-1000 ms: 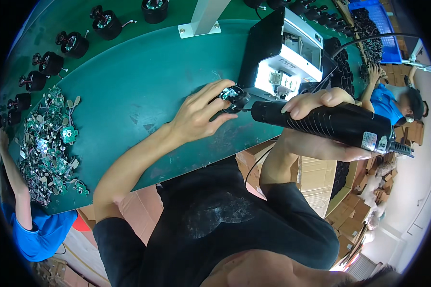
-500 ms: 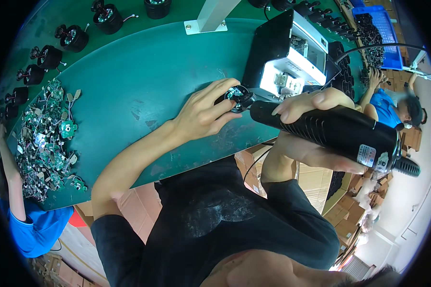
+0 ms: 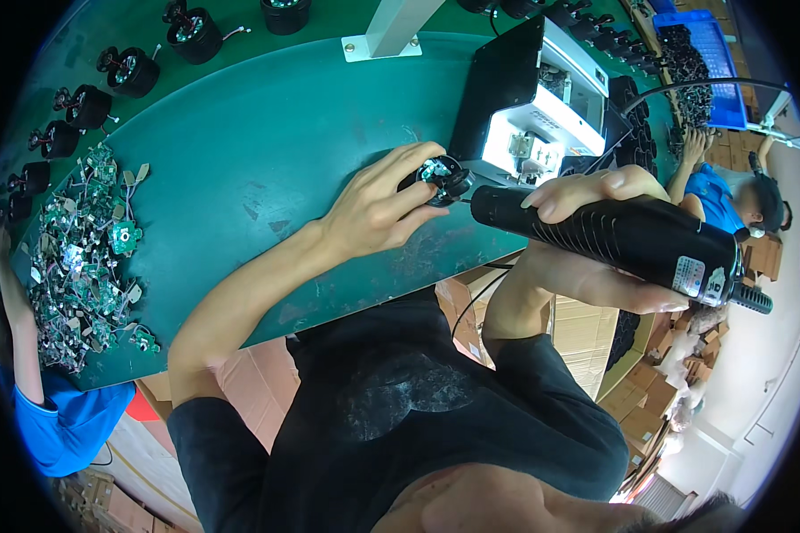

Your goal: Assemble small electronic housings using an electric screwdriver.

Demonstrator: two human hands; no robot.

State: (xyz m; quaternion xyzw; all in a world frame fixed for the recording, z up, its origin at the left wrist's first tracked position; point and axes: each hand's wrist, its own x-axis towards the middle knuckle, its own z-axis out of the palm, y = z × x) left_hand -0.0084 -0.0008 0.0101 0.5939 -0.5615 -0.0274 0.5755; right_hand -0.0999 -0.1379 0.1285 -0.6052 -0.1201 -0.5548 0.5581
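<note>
My left hand (image 3: 378, 206) is closed around a small round black housing (image 3: 454, 184) with a green circuit board inside, near the middle of the table. My right hand (image 3: 571, 270) grips a thick black electric screwdriver (image 3: 627, 233), held almost level. Its thin bit points left toward the near side of the housing, and I cannot tell whether it touches. Behind the screwdriver's nose stands a black and white box-shaped machine (image 3: 507, 98), apparently a screw feeder, with a lit metal part in its front opening.
Many loose green circuit boards (image 3: 84, 266) are heaped at the table's left. A row of black housings (image 3: 133, 73) lines the far side. A metal post (image 3: 391, 35) rises from the green table (image 3: 293, 107). Co-workers sit at left and far right, near a blue crate (image 3: 724, 62).
My right hand and the screwdriver have shifted slightly right, away from the housing. The far row of black housings has slid a little left. My left hand stays nearly still.
</note>
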